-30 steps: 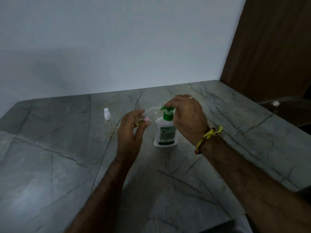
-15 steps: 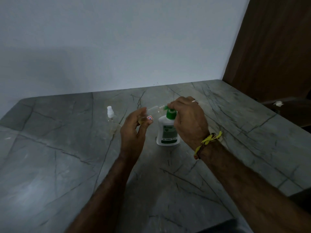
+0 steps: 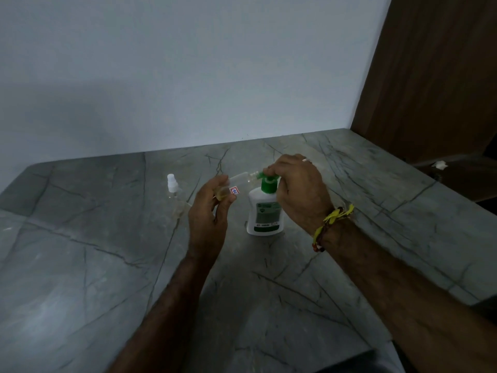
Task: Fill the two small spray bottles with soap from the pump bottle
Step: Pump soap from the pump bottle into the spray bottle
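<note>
Both forearms are bare to the lower edge of the view, with no sleeves showing, and both are hairy. The left hand [image 3: 208,211] and its wrist carry nothing. The right hand [image 3: 300,189] wears a pale ring [image 3: 306,159] on one finger. Round the right wrist is a yellow thread band [image 3: 334,215] with loose frayed ends sticking out, and with it a darker cord strung with small red and white beads [image 3: 317,244].
</note>
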